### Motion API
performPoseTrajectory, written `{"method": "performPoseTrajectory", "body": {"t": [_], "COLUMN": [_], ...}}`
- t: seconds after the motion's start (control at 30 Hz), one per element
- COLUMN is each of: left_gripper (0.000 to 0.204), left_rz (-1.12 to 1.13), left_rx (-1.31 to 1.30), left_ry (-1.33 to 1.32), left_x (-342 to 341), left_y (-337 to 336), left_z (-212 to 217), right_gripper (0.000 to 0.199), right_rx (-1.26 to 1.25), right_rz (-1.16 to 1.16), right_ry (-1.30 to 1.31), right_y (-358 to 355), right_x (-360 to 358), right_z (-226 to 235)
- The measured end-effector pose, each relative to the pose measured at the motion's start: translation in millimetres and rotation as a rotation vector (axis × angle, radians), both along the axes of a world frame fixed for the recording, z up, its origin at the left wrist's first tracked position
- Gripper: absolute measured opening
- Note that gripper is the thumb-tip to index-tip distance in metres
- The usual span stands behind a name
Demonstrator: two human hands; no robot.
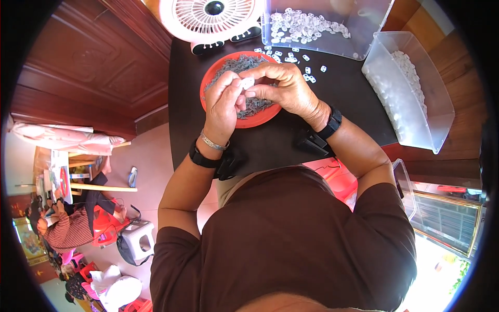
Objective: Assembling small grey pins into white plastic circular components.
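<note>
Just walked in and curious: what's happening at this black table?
A person in a brown shirt holds a small white plastic piece between both hands, left hand and right hand, just above a round red plastic dish of small grey metal parts. More white pieces lie loose on the black table and fill two clear plastic bins, one at the far edge and one to the right. A white desk fan stands behind the dish.

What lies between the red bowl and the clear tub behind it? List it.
Head view: loose small white plastic pieces lie scattered on the black table between the red bowl and the clear tub.
</note>
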State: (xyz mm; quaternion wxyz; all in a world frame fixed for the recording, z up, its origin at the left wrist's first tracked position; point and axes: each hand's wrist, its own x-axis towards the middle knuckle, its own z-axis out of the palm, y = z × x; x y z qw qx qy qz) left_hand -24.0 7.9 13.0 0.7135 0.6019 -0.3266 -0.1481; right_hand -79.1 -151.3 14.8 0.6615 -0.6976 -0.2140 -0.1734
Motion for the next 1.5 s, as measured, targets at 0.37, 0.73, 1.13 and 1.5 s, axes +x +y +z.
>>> {"method": "performPoseTrajectory", "body": {"t": [0.37, 0.73, 1.13, 1.5], "left_gripper": [0.023, 0.022, 0.028, 0.027], "left_rz": [-0.014, -0.002, -0.004, -0.012], "left_rx": [-0.058, -0.048, 0.033, -0.077], "left_ry": [0.027, 0.002, 0.005, 0.002], "left_x": [0.2, 0.5, 1.9, -5.2], "left_y": [-0.1, -0.6, -0.7, -2.0], "left_z": [-0.2, -1.7, -1.8, 4.0], "right_gripper": [0.028, 0.028, 0.024, 0.020], "right_rx": [0.129, 0.023, -0.069, -0.181], "right_rz": [0.088, -0.013, -0.095, -0.208], "right_ry": [0.068, -0.048, -0.085, -0.205], "right_y": [0.8, 2.8, 3.7, 4.1], "right_x": [0.8, -0.8, -3.4, -10.0], "right_z": [-1.6, 0.6, 1.7, 10.4]}}
